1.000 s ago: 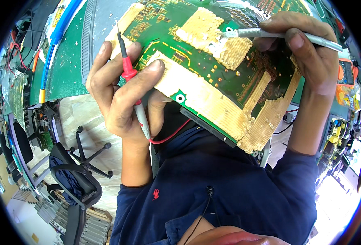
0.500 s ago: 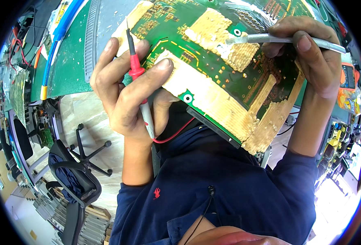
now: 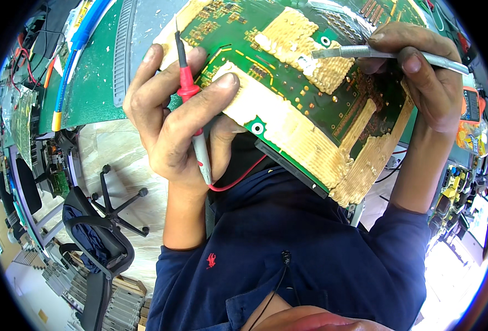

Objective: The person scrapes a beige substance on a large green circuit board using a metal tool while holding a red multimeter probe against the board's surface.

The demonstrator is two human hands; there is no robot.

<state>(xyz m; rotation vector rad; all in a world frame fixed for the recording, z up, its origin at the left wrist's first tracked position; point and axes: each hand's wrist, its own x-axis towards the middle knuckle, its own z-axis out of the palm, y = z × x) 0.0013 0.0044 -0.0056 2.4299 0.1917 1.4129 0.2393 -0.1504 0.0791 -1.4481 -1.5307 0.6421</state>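
A large green circuit board (image 3: 317, 114) is tilted up in front of my chest, with ridged cream-coloured masking strips (image 3: 296, 137) over parts of it. My left hand (image 3: 169, 118) grips its left edge, thumb on top of a cream strip. Between the fingers of that same hand sits a red and grey test probe (image 3: 188, 85), black tip pointing up, its red lead trailing below. My right hand (image 3: 434, 74) is closed around a slim silver craft knife (image 3: 365, 52). The knife's flat tip lies at the upper cream patch (image 3: 332, 69), by a whitish, roughened spot.
Behind the board lies a green bench mat (image 3: 92, 96) with a grey slotted strip (image 3: 124, 52) and a blue tube-like tool (image 3: 83, 36). An orange multimeter (image 3: 470, 105) stands at the right beyond my forearm. At lower left is a black office chair (image 3: 98, 243).
The board and my left hand with the probe have shifted slightly right. The knife tip stays at the same cream patch, and both grips are unchanged.
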